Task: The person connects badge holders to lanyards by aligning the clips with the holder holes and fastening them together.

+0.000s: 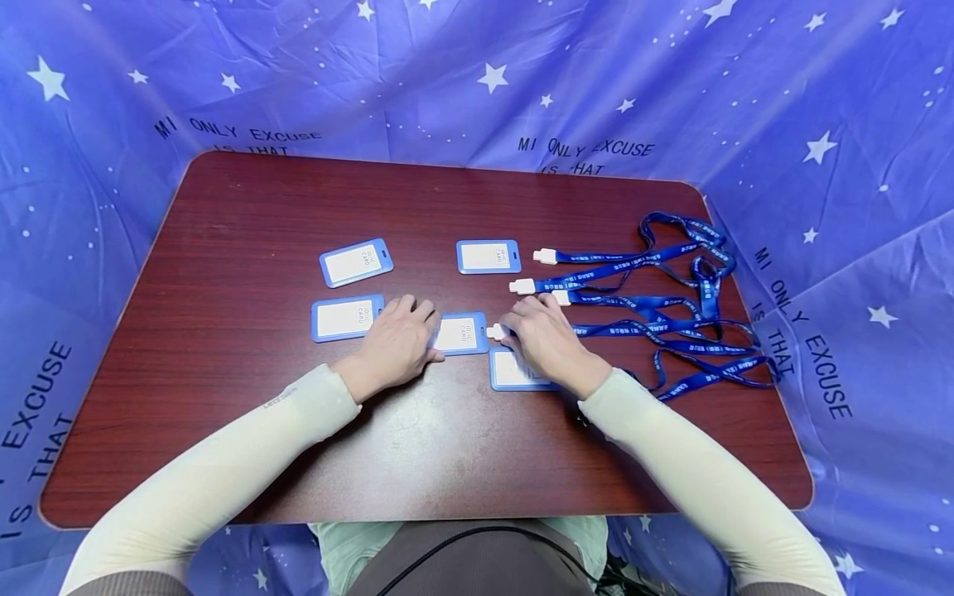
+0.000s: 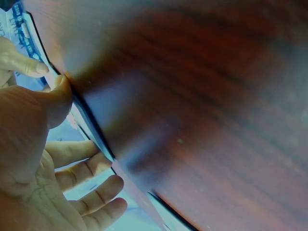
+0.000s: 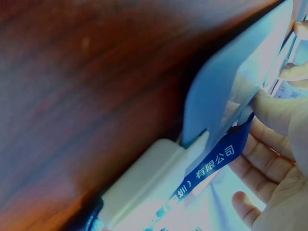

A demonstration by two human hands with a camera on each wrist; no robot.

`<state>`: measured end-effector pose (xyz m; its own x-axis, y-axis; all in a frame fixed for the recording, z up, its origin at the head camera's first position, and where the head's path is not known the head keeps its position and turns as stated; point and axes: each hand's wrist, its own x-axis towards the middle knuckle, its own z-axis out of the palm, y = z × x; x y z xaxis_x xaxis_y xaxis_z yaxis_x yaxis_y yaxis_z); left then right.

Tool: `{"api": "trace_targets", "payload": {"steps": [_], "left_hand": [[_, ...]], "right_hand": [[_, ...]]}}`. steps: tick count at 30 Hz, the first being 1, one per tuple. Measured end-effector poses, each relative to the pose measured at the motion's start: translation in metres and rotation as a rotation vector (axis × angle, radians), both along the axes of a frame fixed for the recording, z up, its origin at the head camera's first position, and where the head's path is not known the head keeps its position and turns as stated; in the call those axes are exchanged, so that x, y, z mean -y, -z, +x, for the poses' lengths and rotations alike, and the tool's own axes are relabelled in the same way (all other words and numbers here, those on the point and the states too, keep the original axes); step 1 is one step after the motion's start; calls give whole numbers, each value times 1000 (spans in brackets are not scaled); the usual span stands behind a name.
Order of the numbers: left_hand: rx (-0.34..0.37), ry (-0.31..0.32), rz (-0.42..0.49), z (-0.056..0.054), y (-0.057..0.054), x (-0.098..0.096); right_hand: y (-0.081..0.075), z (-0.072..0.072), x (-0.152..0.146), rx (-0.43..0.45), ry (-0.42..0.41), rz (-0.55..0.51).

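On the table lies a blue-framed ID card holder [image 1: 460,334], its left end between the thumb and fingers of my left hand [image 1: 398,339]. My right hand [image 1: 547,335] pinches the white clip [image 1: 495,332] of a blue lanyard [image 1: 633,329] right at the holder's slotted right end. In the right wrist view the printed blue strap [image 3: 211,163] runs up to my fingers. A second card holder [image 1: 516,372] lies partly under the right hand; a white clip [image 3: 144,178] shows at its end. Another card holder [image 1: 344,318] sits beside the left hand, its right end overlapped by the fingers.
Two more card holders lie farther back, one at left [image 1: 356,262] and one near the middle [image 1: 488,257]. Several blue lanyards [image 1: 708,290] with white clips [image 1: 545,257] spread over the table's right side, some reaching its edge. A starred blue cloth [image 1: 417,91] hangs behind the table.
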<state>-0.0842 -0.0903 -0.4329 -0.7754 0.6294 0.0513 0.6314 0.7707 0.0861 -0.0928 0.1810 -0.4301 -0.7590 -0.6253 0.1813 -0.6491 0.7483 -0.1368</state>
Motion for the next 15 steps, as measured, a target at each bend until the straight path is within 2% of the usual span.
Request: {"api": "trace_targets", "payload": {"steps": [15], "left_hand": [[1, 3, -7, 0, 0, -2]], "right_hand": [[-1, 1, 4, 9, 1, 3]]}}
